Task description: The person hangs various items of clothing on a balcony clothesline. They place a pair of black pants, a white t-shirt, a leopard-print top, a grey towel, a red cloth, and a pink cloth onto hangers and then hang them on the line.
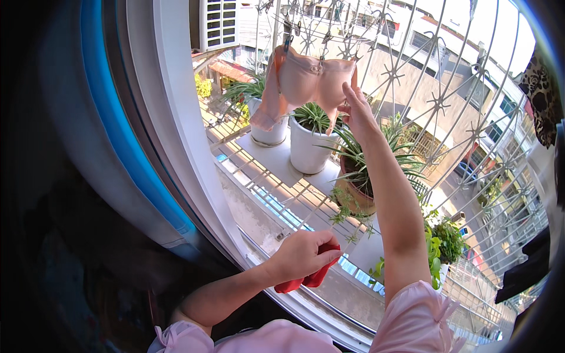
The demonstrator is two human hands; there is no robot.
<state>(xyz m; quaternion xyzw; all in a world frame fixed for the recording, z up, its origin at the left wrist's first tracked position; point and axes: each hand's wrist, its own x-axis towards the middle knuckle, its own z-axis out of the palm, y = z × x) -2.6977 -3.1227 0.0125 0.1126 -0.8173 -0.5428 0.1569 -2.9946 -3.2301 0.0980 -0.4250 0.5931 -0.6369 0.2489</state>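
A peach-coloured bra (315, 79) hangs from clothespins, its cups facing me and one wide side band drooping at the left. My right hand (359, 110) reaches up to the bra's right edge. Its fingers are apart and overlap the cup's side; whether the fingertips press on it is hard to see. Lower down, my left hand (306, 253) holds a bunched red cloth (321, 276) above the window sill. Most of that cloth hides behind the hand and wrist.
White potted plants (311, 150) and a brown pot (355, 185) stand on the ledge beyond the window frame (198, 185). A white metal grille (437, 103) closes off the outside. Several clothespins (326, 37) hang above. Dark garments (527, 269) hang at right.
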